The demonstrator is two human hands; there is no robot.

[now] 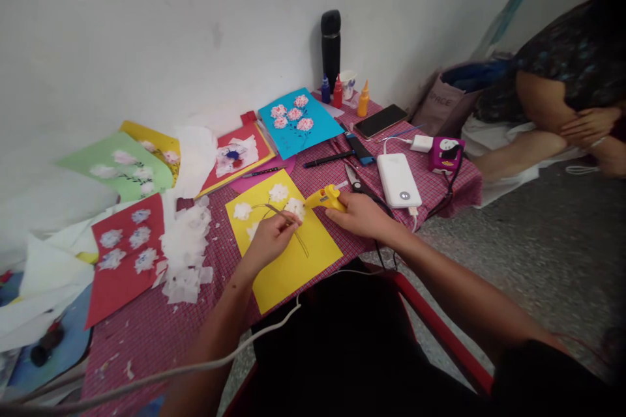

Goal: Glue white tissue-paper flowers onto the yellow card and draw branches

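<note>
Pale wall [220, 26] behind, tabletop [132, 348] under a red checked cloth, paper scraps scattered on it. Yellow sheet [313, 260] lies flat at the near edge, white paper flowers on its upper part. Left hand [271, 238] is over the sheet, fingers pinched narrow on slim tweezers [281, 213]. Right hand [362, 212] is wrapped around a yellow glue gun [327, 197], nozzle toward the rightmost flower [295, 207]; can't tell if it touches. Scissors [358, 187] just beyond the right hand, white power bank [398, 180] beside them, phone [381, 121] farther back. Blue card [299, 125] with pinkish flowers behind the sheet; red card [128, 247] and tissue pile [186, 247] to the left, green card [122, 166] against the wall. Black bottle [330, 45], cup [347, 85] and three small paint bottles, blue [325, 90], red [337, 92] and orange [362, 101], at the far corner. Another person [548, 94] sits at right, hands near the knees.
</note>
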